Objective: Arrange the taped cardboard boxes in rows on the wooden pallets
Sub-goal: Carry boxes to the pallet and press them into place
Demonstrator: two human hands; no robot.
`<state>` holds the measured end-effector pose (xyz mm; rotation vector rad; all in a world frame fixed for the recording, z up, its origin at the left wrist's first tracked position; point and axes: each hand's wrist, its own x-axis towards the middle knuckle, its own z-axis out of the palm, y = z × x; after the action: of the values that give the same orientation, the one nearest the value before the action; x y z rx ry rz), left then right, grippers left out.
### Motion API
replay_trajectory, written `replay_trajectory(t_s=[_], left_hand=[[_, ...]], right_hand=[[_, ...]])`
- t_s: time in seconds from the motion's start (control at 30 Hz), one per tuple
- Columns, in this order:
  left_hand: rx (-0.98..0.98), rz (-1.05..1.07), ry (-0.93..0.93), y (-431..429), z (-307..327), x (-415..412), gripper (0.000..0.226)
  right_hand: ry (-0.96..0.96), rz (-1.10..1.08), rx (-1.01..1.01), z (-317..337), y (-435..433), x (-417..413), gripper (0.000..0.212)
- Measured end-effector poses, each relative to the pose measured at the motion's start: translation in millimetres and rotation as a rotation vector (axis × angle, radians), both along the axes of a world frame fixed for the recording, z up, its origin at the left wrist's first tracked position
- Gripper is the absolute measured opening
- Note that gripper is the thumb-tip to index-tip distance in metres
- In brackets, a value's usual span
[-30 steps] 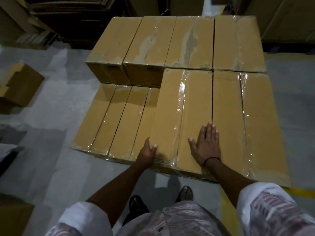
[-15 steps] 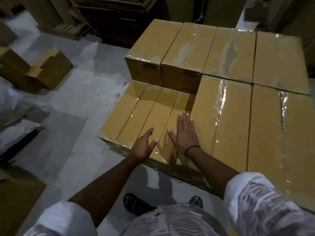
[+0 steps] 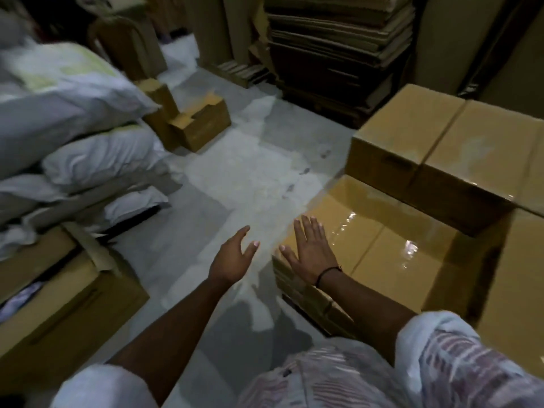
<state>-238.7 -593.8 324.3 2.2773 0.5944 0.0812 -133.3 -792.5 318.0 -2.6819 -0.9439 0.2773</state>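
Taped brown cardboard boxes fill the right side. A low box (image 3: 391,248) with glossy tape on top lies at the stack's near left corner; taller boxes (image 3: 441,154) stand in a row behind it. My right hand (image 3: 309,251) rests flat, fingers spread, on the low box's near left corner. My left hand (image 3: 232,257) hovers open over the bare floor just left of the stack, holding nothing. A dark gap under the low box hides whatever the stack stands on.
White filled sacks (image 3: 73,119) are piled at the left. An open cardboard box (image 3: 67,301) stands at the near left, smaller open boxes (image 3: 200,125) farther back. Flattened cardboard (image 3: 338,39) is stacked at the back. Grey concrete floor (image 3: 235,178) lies between.
My view has swung left, away from the stack toward the floor and sacks. Both hands have shifted left: the right from the box tops to the stack's corner, the left off the boxes.
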Motion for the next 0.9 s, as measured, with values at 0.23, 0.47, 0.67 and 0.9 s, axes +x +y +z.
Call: replay_trajectory(t_s=[0.23, 0.47, 0.67, 0.9], left_hand=[[-0.041, 0.171, -0.04, 97, 0, 6, 0.059], [-0.066, 0.234, 0.029, 204, -27, 52, 0.059], [-0.026, 0.186, 0.147, 322, -29, 149, 0.06], [0.038, 0.157, 0.133, 456, -7, 268, 0.061]], right_hand=[[0.01, 0.187, -0.012, -7, 127, 24, 0.083], [0.081, 0.208, -0.035, -35, 244, 96, 0.084], [0.1, 0.244, -0.077, -33, 363, 193, 0.085], [0.073, 0.251, -0.06, -8, 494, 312, 0.081]])
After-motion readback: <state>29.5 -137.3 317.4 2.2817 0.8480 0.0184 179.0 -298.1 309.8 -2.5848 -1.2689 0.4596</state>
